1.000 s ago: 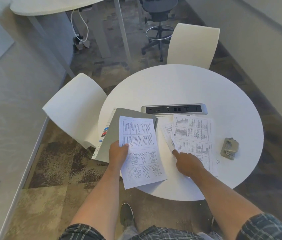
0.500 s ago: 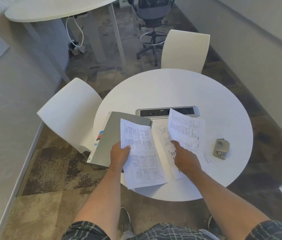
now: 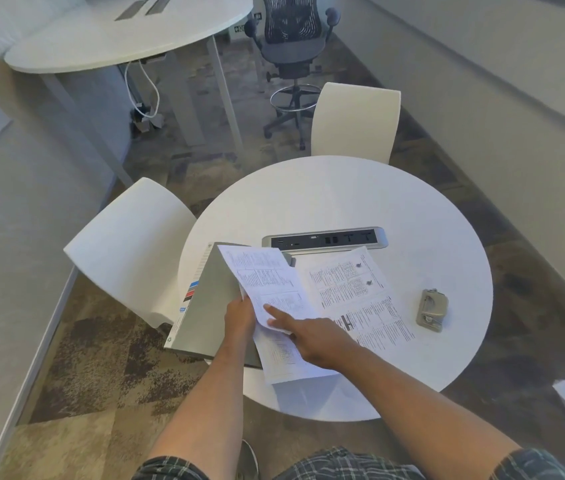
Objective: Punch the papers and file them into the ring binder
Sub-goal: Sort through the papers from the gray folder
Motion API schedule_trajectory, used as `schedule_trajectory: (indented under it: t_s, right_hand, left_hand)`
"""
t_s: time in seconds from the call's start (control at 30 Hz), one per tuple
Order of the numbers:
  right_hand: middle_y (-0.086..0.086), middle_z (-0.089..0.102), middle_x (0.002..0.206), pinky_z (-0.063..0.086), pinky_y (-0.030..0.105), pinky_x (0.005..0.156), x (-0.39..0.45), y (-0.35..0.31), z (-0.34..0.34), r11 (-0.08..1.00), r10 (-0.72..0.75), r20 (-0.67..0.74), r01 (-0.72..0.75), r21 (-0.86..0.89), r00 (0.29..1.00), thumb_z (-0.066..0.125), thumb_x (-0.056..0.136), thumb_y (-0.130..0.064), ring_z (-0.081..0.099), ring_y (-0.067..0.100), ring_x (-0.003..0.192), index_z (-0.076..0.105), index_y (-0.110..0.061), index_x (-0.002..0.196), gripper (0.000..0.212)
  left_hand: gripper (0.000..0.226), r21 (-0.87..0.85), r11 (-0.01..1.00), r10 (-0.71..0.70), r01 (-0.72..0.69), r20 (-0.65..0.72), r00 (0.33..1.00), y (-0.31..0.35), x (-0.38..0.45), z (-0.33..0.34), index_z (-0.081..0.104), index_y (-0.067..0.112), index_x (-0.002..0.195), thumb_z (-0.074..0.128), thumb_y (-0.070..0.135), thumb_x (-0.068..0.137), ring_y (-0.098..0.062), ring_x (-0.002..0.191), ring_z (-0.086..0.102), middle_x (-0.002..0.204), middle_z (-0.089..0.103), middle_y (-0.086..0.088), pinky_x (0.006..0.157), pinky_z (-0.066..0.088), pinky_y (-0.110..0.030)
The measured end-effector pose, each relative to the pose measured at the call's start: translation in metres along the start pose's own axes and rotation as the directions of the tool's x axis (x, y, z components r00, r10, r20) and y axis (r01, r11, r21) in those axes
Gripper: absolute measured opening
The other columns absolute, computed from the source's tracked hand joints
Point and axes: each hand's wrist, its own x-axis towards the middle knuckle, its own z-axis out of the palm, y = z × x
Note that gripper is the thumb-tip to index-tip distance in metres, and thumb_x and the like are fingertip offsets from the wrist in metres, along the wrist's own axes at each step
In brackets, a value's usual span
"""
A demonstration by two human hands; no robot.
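A person stood over a round white tabletop (image 3: pixel 343 202), where a grey binder (image 3: pixel 211 306) lay open at the near left edge. The left hand (image 3: pixel 239 318) pinched a printed sheet (image 3: pixel 267 282) at its left edge, the grip closed on the paper and the sheet curling upward, while the right hand (image 3: pixel 319 337) lay across it with the index finger straight and pressing the page. More printed papers (image 3: pixel 360 296) lay flat just right of the binder. A metal punch (image 3: pixel 432 309) sat well apart to the right, and a power strip (image 3: pixel 324 238) sat beyond the papers
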Motion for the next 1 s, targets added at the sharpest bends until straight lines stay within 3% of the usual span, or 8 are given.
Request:
schedule_trajectory:
  t_s: [0.2,0.27,0.37,0.47,0.6,0.7,0.83,1.0]
  right_hand:
    - [-0.02,0.046,0.155,0.052,0.031,0.079,0.003,0.004,-0.003,0.999,-0.002,0.047,0.004,-0.037,0.999,0.042,0.106,-0.016,0.067,0.028,0.112,0.003,-0.045,0.16,0.073]
    - [-0.017,0.044,0.157,0.048,0.027,0.079,0.004,0.006,-0.004,0.998,-0.002,0.06,0.006,-0.058,0.998,0.043,0.107,-0.017,0.065,0.029,0.115,0.005,-0.044,0.161,0.071]
    - [-0.016,0.047,0.155,0.052,0.029,0.08,0.006,0.008,-0.006,0.995,-0.049,0.101,0.057,-0.083,0.994,0.042,0.109,-0.023,0.067,0.027,0.111,0.004,-0.046,0.16,0.068]
    - [-0.02,0.043,0.157,0.049,0.034,0.1,0.006,0.011,-0.011,0.998,-0.056,0.163,0.061,-0.022,0.985,0.037,0.108,-0.048,0.057,0.019,0.131,0.003,-0.048,0.16,0.061]
    - [-0.012,0.049,0.155,0.042,0.041,0.111,-0.001,0.034,-0.012,0.992,0.116,0.164,-0.121,0.022,0.98,0.021,0.096,-0.077,0.055,0.02,0.135,0.0,-0.056,0.156,0.066]
    - [0.0,0.061,0.143,0.048,0.041,0.102,-0.009,0.059,-0.011,0.942,0.335,0.106,-0.333,-0.03,0.936,0.024,0.099,-0.071,0.063,0.024,0.124,0.003,-0.046,0.16,0.07]
    - [-0.002,0.039,0.161,0.049,0.039,0.097,-0.025,0.092,-0.007,0.821,0.564,0.128,-0.536,-0.198,0.816,0.046,0.097,-0.057,0.058,0.024,0.129,0.002,-0.029,0.163,0.083]
    - [0.01,0.01,0.17,0.043,0.043,0.106,-0.041,0.105,0.01,0.759,0.634,0.215,-0.545,-0.356,0.743,0.072,0.074,-0.064,0.04,0.031,0.144,0.005,-0.026,0.162,0.117]
  left_hand:
    - [0.056,-0.152,0.988,0.013,-0.016,-0.023,1.0,-0.002,0.008,0.005,0.07,0.023,0.113,0.036,0.064,0.096,-0.026,0.1,0.069,0.109,0.074,-0.001,0.096,0.054,-0.043]
    - [0.06,-0.135,0.99,0.031,-0.032,-0.008,0.999,-0.002,0.01,0.005,0.069,0.023,0.119,0.044,0.07,0.093,-0.025,0.102,0.07,0.111,0.073,0.0,0.098,0.054,-0.045]
    - [0.037,-0.072,0.99,0.119,-0.118,0.017,0.993,-0.002,0.008,0.005,0.071,0.017,0.122,0.07,0.039,0.092,-0.024,0.103,0.071,0.116,0.075,-0.002,0.095,0.056,-0.041]
    - [0.028,0.02,0.986,0.167,-0.167,0.004,0.986,-0.007,0.011,0.004,0.072,0.012,0.121,0.067,0.013,0.093,-0.027,0.105,0.07,0.12,0.074,-0.008,0.096,0.056,-0.043]
    - [0.028,0.11,0.982,0.155,-0.151,-0.031,0.987,-0.006,0.017,0.002,0.072,0.012,0.12,0.065,0.013,0.093,-0.026,0.103,0.068,0.118,0.074,-0.007,0.093,0.054,-0.036]
    - [0.031,0.121,0.98,0.162,-0.157,-0.034,0.986,-0.01,0.019,-0.003,0.07,0.012,0.125,0.065,0.014,0.094,-0.022,0.102,0.064,0.122,0.072,-0.006,0.09,0.05,-0.032]
    - [0.032,0.128,0.977,0.175,-0.17,-0.032,0.984,-0.014,0.021,-0.009,0.068,0.011,0.128,0.064,0.014,0.096,-0.021,0.102,0.062,0.124,0.07,-0.004,0.089,0.049,-0.032]
    - [0.03,0.137,0.978,0.161,-0.154,-0.04,0.986,-0.019,0.023,-0.012,0.07,0.01,0.125,0.064,0.014,0.096,-0.022,0.101,0.063,0.122,0.071,-0.008,0.09,0.05,-0.034]
